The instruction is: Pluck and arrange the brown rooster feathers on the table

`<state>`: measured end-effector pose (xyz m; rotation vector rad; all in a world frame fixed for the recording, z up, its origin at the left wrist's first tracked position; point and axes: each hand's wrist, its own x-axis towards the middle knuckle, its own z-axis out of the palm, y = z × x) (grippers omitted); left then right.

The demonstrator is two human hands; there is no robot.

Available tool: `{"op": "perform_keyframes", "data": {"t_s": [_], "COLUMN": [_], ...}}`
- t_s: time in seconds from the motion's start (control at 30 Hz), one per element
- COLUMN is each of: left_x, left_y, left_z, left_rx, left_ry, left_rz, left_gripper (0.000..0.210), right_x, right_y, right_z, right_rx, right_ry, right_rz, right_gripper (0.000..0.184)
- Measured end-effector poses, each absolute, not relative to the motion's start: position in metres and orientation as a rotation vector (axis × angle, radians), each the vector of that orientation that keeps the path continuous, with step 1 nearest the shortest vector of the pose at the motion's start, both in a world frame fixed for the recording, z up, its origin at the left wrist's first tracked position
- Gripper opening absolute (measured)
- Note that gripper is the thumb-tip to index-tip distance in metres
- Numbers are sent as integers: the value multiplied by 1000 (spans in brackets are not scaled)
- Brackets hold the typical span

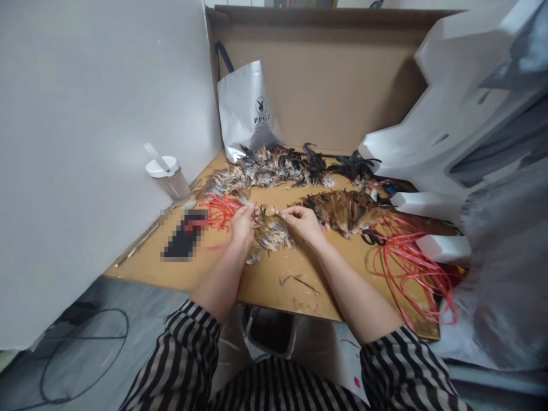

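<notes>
Table: yellow-brown top (265, 291), on which everything below is set.
Far feather row (278, 168): dark and pale clumps are spread across the far side.
Silver bag (242, 108): stood upright behind the row, far left.
Brown feather bundle (346, 211): laid right of the hands.
Red strips (411, 268): heaped at the near right.
Right hand (303, 224): fingertips are brought to the small pile's right edge; whether anything is gripped cannot be told.
Left hand (243, 225): fingers are bent at its left edge; their grip cannot be told.
Small feather pile (273, 233): placed between both hands.
</notes>
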<state>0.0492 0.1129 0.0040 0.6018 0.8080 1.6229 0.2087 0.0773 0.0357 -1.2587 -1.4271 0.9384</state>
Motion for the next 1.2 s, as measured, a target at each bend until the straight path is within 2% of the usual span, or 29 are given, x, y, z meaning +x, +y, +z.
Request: {"op": "perform_keyframes", "data": {"t_s": [0.2,0.3,0.37,0.47,0.6,0.73,0.83,0.93,1.07,1.2], "left_x": [49,49,49,48,47,45,44,42,39,40], "left_y": [114,115,116,116,116,117,117,116,116,116], "left_z": [5,2,1,0,2,6,8,10,10,9], "left_rx": [637,649,659,679,675,648,667,651,622,633], "left_ry": [789,800,810,824,837,828,778,729,685,667], "left_rz": [1643,1643,1647,1647,1644,1643,1629,1614,1557,1522], "left_gripper": [18,21,21,21,21,21,20,18,16,15], "right_x": [191,178,169,159,162,179,192,202,213,222], "right_y": [40,21,13,11,22,38,51,60,67,70], "right_z": [46,48,44,34,30,39,42,37,31,36], "right_rx": [-998,-875,-936,-1063,-966,-944,-906,-925,-996,-1095], "right_ry": [-2051,-2343,-2471,-2518,-2281,-1648,-1296,-1348,-1629,-1487], "right_rz": [782,584,417,279,523,869,869,866,1019,990], "right_gripper": [14,18,27,19,14,14,17,18,30,25]}}
